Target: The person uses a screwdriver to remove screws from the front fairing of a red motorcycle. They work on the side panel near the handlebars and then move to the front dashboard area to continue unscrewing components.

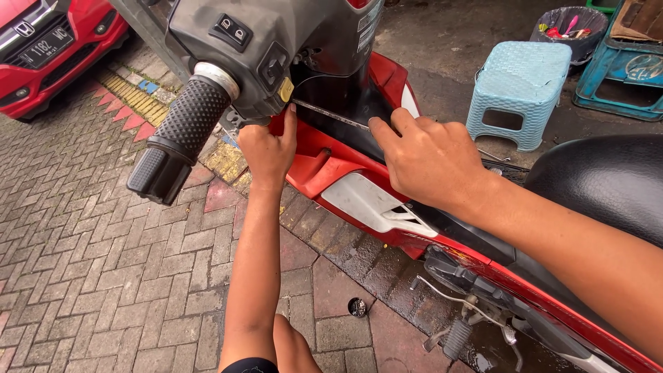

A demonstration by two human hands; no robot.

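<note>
**Both hands on the thin metal rod under the handlebar**

Your left hand is closed around the near end of a thin metal rod, thumb and fingers wrapped tight just under the switch housing of the scooter's handlebar. Your right hand sits further along the same rod, its fingers curled down narrow, with the index finger and thumb pinching or pressing where the rod meets the black inner panel. From this angle you cannot tell whether that hand grips the rod fully or only steadies it.

The rod's long axis runs from upper left to lower right in your view, sloping slightly downward, and spans the gap between your two hands. It lies across the black inner panel, just above the red leg shield with its white side cover. Your left hand holds the end nearer the rubber handlebar grip, which juts out toward you; your right hand covers the end nearer the black seat.

Below you are a kick-starter lever and a foot peg, wet paving bricks, and a small round cap on the ground. A light blue plastic stool stands well apart beyond the scooter, and a red car is parked at the upper left.
</note>
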